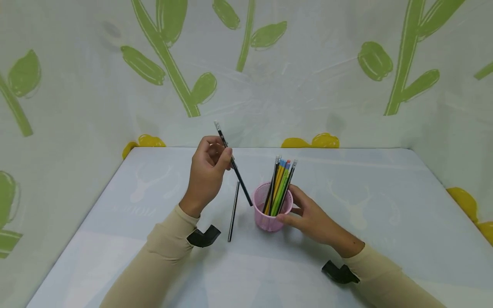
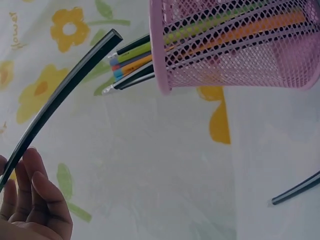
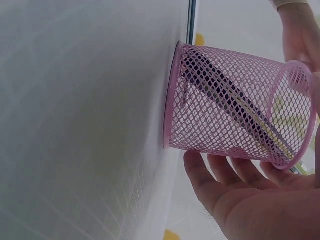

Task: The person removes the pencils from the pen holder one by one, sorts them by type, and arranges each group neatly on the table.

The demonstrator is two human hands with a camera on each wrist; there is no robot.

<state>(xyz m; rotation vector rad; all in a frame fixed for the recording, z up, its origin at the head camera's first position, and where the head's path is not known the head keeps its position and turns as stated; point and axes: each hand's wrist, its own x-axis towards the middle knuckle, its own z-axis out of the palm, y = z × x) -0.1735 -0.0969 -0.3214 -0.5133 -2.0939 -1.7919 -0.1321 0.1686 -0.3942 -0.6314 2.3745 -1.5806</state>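
Note:
Between thumb and fingers, my left hand (image 1: 206, 173) pinches a black pencil (image 1: 241, 182). Its silvery eraser end points up, and its lower end hangs just left of the rim of a pink mesh pencil cup (image 1: 266, 222). Around the cup's right side, my right hand (image 1: 317, 222) holds it with curled fingers and thumb. Several pencils (image 1: 283, 186), black, yellow and green, lean upright in the cup. Another black pencil (image 1: 233, 214) lies on the table between the left wrist and the cup. The left wrist view shows the held pencil (image 2: 62, 90) near the cup (image 2: 235, 65).
A pale table (image 1: 135, 214) with faint printed patterns lies under everything. Light walls with green leaf drawings (image 1: 169, 55) rise at its back and sides. A black band (image 1: 204, 236) sits at the left wrist and another (image 1: 340, 273) at the right.

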